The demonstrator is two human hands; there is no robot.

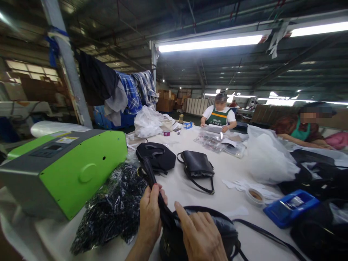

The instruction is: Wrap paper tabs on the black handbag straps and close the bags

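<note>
While left grip [151, 210] pinches black strap [148, 169] pointing away and leftward, long axis of bag [172, 240] runs left-right; right grip [201, 232], closure unclear.

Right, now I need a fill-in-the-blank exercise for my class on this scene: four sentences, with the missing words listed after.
1. Wrapped around the raised black strap is the person's ____ hand.
2. The big boxy machine with a grey top has a bright ____ side panel.
3. The round white tape roll lies beside a ____ plastic tray.
4. The co-worker in the orange-striped green apron wears ____ sleeves.

Missing words: left; green; blue; white.
</note>
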